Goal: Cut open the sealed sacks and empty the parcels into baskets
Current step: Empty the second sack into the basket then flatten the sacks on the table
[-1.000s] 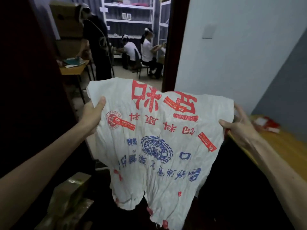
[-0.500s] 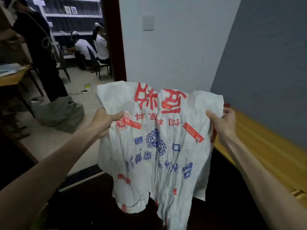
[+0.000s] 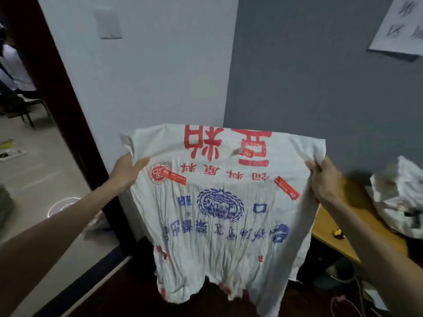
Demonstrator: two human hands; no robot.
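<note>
I see both arms stretched forward, my left hand [image 3: 128, 170] and right hand [image 3: 325, 179] each in a closed grip on the sack's [image 3: 219, 202] upper corners, hanging it beside the desk [image 3: 343, 227].

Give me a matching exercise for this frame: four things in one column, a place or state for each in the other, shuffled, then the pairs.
Things:
1. printed sack
2. wooden table
3. crumpled white bags
4. paper sheet

Places or states:
A. hanging on the grey wall
B. held spread between both hands
C. heaped on the tabletop
D. standing at the right, under the heap

Pairs: 1-B, 2-D, 3-C, 4-A
</note>
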